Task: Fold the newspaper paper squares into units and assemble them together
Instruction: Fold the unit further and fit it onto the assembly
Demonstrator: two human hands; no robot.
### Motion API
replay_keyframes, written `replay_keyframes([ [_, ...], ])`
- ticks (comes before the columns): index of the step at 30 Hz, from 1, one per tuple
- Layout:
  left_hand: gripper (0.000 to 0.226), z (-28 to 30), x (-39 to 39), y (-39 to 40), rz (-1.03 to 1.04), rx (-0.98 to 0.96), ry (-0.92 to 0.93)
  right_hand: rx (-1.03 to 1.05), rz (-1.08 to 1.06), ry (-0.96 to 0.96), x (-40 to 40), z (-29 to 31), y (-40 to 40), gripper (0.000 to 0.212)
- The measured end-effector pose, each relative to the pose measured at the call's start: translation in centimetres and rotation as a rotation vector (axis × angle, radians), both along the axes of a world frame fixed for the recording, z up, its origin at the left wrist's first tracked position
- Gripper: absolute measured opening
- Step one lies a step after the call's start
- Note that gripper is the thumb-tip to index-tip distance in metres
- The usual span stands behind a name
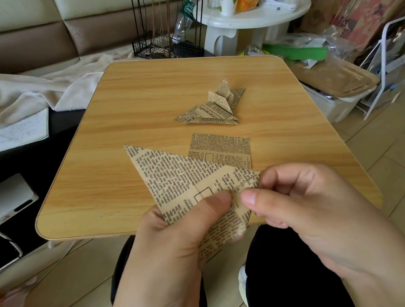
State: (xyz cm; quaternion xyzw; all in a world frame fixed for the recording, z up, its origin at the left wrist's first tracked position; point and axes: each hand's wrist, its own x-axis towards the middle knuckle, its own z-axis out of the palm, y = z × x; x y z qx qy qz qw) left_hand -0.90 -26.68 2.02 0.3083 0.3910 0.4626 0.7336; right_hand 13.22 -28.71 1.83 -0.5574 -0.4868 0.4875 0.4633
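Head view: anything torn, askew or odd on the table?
Nothing stands out. Both hands, left and right, pinch the folded sheet. The flat square and the finished units lie on the table, no tears visible.

Head view, steeply down, near table

The sheet I pinch between my left hand and right hand is thin matt kraft-brown paper printed like newsprint. At twelve o'clock the folded units show the same paper, creased sharp. The table beneath is smooth wood-grain laminate with a faint sheen. At ten o'clock lies a soft, fuzzy cream blanket.
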Motion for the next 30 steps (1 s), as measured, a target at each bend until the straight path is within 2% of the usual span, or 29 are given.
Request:
replay_keyframes([
  [14,0.023,-0.5,0.1,0.1,0.073,0.003,0.019,0.002,-0.036,0.084,0.6,-0.1,0.1,0.007],
  [20,0.018,-0.5,-0.1,0.2,0.030,0.015,0.036,0.034,-0.041,0.130,0.4,-1.0,0.6,0.014],
  [22,0.017,-1.0,-0.2,0.6,0.021,0.005,0.072,0.003,-0.060,0.136,0.4,-1.4,0.8,0.007],
  [30,0.014,-3.6,-1.7,3.9,-0.050,-0.056,0.205,-0.142,-0.007,-0.088,0.3,-3.2,3.3,0.007],
])
